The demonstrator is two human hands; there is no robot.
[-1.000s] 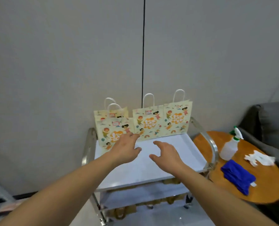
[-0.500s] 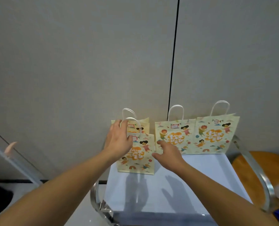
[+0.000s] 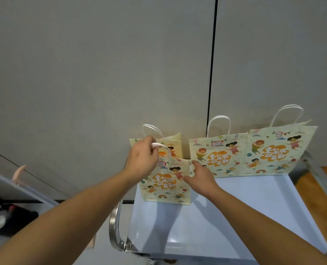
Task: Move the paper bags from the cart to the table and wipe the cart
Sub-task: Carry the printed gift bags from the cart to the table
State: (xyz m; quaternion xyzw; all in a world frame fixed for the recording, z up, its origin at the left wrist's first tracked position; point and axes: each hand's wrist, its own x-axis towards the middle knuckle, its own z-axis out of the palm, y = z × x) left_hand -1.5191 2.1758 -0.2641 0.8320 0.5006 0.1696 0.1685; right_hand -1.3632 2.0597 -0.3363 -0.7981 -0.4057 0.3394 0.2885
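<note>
Gripping the front bag's handle, the left hand has fingers curled round it (near the cart's back-left corner); the right hand, fingers relaxed, touches its side.

One head view only, looking forward and down. It's close over the cart, facing the wall.

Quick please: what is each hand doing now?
Left hand: grips the front paper bag's handle.
Right hand: open, holding nothing, fingers at that bag's right edge.
</note>
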